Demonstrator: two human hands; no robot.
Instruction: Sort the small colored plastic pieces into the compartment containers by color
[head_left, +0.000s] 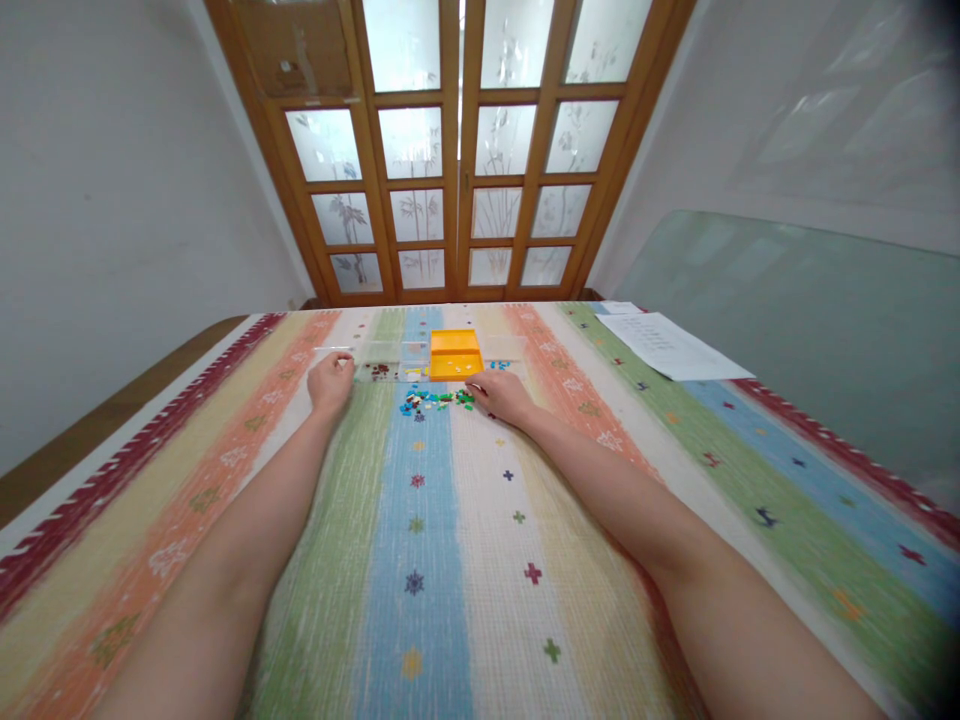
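Note:
My left hand [330,382] is at the left end of the clear boxes with its fingers curled and the fingertips together; what they hold, if anything, is too small to make out. Dark brown pieces [382,370] lie in the clear box [365,372] beside it. My right hand [504,396] reaches to the front right corner of an open orange box [456,341], fingers drawn together; I cannot make out anything in them. A loose pile of small blue, green, white and dark pieces [435,401] lies just left of those fingers. A few pale pieces sit inside the orange box.
Behind my right hand, blue pieces [498,366] lie in another clear box. Yellow and white pieces [417,374] are left of the orange box. White papers [671,343] lie at the right on the striped tablecloth [420,520]. Wood-framed glass doors [459,200] stand behind the table.

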